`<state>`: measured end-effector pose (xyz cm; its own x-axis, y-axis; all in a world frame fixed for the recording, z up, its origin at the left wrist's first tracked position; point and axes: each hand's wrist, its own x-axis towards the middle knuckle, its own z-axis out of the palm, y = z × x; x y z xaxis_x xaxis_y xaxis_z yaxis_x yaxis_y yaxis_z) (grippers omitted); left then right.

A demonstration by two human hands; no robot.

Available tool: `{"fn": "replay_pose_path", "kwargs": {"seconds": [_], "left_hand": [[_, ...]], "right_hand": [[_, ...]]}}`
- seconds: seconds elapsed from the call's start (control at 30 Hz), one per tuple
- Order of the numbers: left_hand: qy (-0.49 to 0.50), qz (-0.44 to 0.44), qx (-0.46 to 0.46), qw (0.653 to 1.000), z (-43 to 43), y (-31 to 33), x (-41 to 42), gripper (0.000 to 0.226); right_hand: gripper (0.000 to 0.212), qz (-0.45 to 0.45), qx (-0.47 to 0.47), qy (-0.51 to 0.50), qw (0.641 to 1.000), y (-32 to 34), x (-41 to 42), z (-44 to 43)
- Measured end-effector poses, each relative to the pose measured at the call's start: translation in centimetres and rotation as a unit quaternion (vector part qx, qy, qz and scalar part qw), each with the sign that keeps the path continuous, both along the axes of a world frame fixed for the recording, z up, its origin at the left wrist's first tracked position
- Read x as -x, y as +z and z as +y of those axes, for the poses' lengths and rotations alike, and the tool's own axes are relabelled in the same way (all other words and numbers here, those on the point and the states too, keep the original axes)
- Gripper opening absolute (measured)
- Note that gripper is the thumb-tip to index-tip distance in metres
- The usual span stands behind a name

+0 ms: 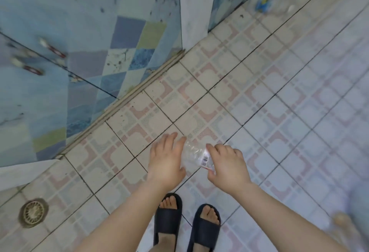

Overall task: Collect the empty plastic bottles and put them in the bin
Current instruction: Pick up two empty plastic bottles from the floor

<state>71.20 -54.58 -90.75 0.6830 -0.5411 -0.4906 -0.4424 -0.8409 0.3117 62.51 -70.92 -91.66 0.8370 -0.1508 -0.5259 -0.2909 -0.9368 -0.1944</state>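
A crushed clear plastic bottle (193,156) with a white and red barcode label is held between both hands above the tiled floor. My left hand (166,161) wraps its left end, fingers over the top and thumb underneath. My right hand (227,164) grips the labelled right end. A second clear bottle with a blue label (263,6) lies blurred on the floor at the far top right, next to the wall. No bin is in view.
A blue tiled wall (79,31) runs along the left, with a white door frame (191,7) at the top middle. A round floor drain (33,212) sits at the bottom left. My feet in dark slides (187,223) stand below my hands.
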Motion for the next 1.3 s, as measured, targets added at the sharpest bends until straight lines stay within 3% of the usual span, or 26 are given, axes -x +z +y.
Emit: {"fn": "replay_pose_path", "kwargs": {"seconds": [0.3,0.37,0.53,0.7,0.83,1.0,1.3], "left_hand": [[-0.109,-0.129,0.132,0.977,-2.4,29.0,-3.4,0.079],[-0.116,-0.174,0.152,0.966,-2.4,33.7,-4.5,0.071],[-0.103,-0.177,0.164,0.965,-3.7,41.7,-6.5,0.070],[-0.002,-0.115,0.172,0.978,-6.4,45.5,-8.1,0.062],[0.085,-0.135,0.140,0.977,-9.5,46.8,-10.0,0.068],[0.106,-0.139,0.119,0.977,-16.3,46.6,-14.2,0.060],[0.183,-0.118,0.088,0.972,-34.5,43.6,-24.3,0.068]], "right_hand": [[0.057,-0.173,0.048,0.037,0.983,32.8,-2.3,-0.7],[0.055,-0.203,0.058,0.039,0.977,38.1,-2.8,-0.9],[0.058,-0.247,0.097,0.056,0.962,46.6,-4.3,-1.7],[0.065,-0.303,0.088,-0.067,0.946,51.0,-5.1,-4.4],[0.062,-0.314,0.048,-0.151,0.936,52.1,-6.4,-8.9],[0.063,-0.291,0.035,-0.218,0.931,50.5,-9.7,-17.0],[0.058,-0.196,0.013,-0.285,0.938,44.0,-21.4,-37.9]]}}
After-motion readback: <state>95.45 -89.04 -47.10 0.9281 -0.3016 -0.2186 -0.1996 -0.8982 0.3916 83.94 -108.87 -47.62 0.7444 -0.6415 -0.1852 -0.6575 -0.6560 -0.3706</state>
